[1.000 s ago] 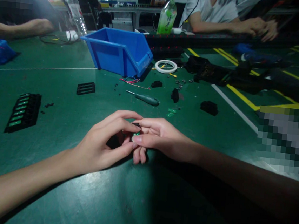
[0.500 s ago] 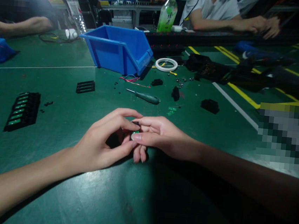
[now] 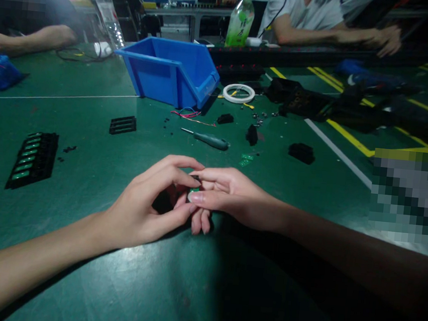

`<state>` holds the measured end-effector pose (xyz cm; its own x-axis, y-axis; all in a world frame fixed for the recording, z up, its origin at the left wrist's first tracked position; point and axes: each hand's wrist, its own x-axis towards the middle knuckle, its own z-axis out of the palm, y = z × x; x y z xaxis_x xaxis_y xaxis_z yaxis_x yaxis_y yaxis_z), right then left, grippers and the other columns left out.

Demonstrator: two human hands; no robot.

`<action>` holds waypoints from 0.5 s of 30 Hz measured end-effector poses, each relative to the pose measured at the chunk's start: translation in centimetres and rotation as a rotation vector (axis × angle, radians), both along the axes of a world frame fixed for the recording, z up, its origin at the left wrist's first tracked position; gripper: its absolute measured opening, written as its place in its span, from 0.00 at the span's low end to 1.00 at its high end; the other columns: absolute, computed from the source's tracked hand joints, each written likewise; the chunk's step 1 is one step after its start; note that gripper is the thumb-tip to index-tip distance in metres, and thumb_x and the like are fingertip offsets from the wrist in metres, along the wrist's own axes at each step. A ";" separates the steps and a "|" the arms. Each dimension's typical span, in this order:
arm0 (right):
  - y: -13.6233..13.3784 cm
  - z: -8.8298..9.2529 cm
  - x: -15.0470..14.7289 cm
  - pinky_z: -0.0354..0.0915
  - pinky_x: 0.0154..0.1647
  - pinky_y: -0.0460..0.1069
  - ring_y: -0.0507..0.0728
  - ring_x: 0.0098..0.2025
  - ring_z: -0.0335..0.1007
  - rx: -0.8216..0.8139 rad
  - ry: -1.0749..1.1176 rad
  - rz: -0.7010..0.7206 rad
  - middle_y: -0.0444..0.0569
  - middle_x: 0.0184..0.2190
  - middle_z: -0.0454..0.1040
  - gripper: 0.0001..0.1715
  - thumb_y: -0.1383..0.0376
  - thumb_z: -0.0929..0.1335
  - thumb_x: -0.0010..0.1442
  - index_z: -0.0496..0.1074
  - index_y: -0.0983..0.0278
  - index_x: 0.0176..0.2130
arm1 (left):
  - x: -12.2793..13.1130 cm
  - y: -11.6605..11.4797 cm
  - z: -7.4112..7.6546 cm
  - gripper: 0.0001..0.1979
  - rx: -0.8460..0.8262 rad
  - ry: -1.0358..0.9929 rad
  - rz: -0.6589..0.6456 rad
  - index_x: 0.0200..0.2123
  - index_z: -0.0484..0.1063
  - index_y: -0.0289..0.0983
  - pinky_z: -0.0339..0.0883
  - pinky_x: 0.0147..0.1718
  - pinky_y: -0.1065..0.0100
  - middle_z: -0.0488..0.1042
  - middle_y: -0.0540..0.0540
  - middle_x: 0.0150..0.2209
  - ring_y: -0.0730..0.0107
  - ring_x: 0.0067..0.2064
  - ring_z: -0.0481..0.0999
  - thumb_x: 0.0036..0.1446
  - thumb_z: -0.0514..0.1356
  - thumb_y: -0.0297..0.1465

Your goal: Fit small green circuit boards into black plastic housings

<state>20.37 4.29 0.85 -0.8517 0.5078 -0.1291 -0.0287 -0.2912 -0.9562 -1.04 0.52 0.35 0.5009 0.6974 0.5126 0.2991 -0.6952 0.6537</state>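
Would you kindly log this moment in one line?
left hand: fingers at black-green part | right hand: pinching same part | screwdriver: beyond hands | blue bin: farther back

Is a dark green tabletop (image 3: 70, 116) across most of the frame, with yellow lines (image 3: 348, 137) at the right. Bears, at the left, a black rack with green strips (image 3: 32, 159), small black bits (image 3: 70, 148) and a slotted black frame (image 3: 122, 125). Carries a blue bin (image 3: 156, 76) at upper centre, red and blue wires (image 3: 188, 114) just below it and, from the centre rightward, a green screwdriver (image 3: 212, 141), a white ring (image 3: 237, 101), small metal bits (image 3: 258, 118), green chips (image 3: 246, 159) and three black blocks (image 3: 301, 153).
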 end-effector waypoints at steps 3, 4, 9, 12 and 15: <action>0.0 0.1 0.0 0.72 0.34 0.45 0.52 0.31 0.78 0.010 0.000 0.001 0.50 0.31 0.79 0.11 0.66 0.69 0.68 0.73 0.70 0.48 | 0.0 0.0 0.0 0.15 0.005 0.003 0.002 0.48 0.71 0.36 0.77 0.45 0.68 0.72 0.38 0.57 0.62 0.54 0.78 0.59 0.67 0.21; 0.0 0.1 0.0 0.72 0.34 0.44 0.52 0.30 0.78 0.008 0.002 0.001 0.50 0.31 0.79 0.11 0.66 0.69 0.68 0.72 0.70 0.48 | 0.0 0.0 0.0 0.15 0.004 0.003 0.004 0.48 0.71 0.36 0.77 0.44 0.68 0.72 0.38 0.57 0.62 0.54 0.78 0.59 0.67 0.21; 0.0 0.4 -0.1 0.72 0.33 0.44 0.52 0.30 0.78 0.004 -0.005 0.001 0.50 0.30 0.79 0.11 0.65 0.68 0.68 0.72 0.70 0.48 | 0.0 0.0 -0.1 0.15 0.002 -0.005 0.001 0.49 0.71 0.36 0.78 0.43 0.69 0.72 0.38 0.57 0.64 0.52 0.79 0.59 0.67 0.22; 0.1 0.4 -0.1 0.72 0.33 0.44 0.52 0.30 0.78 0.022 -0.007 0.002 0.51 0.30 0.79 0.12 0.65 0.69 0.68 0.72 0.71 0.49 | 0.0 0.0 -0.1 0.16 0.001 -0.007 -0.003 0.49 0.71 0.35 0.78 0.42 0.70 0.71 0.37 0.58 0.64 0.51 0.79 0.59 0.67 0.21; 0.1 0.3 0.0 0.72 0.33 0.45 0.52 0.30 0.78 0.021 -0.003 0.000 0.51 0.30 0.79 0.11 0.65 0.69 0.67 0.72 0.71 0.47 | 0.0 0.0 -0.1 0.16 0.009 -0.002 -0.007 0.49 0.71 0.35 0.77 0.43 0.69 0.72 0.38 0.57 0.63 0.53 0.78 0.59 0.67 0.22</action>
<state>20.33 4.35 1.14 -0.8514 0.5103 -0.1210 -0.0257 -0.2711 -0.9622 -1.07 0.51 0.27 0.5043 0.6894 0.5200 0.2927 -0.7030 0.6481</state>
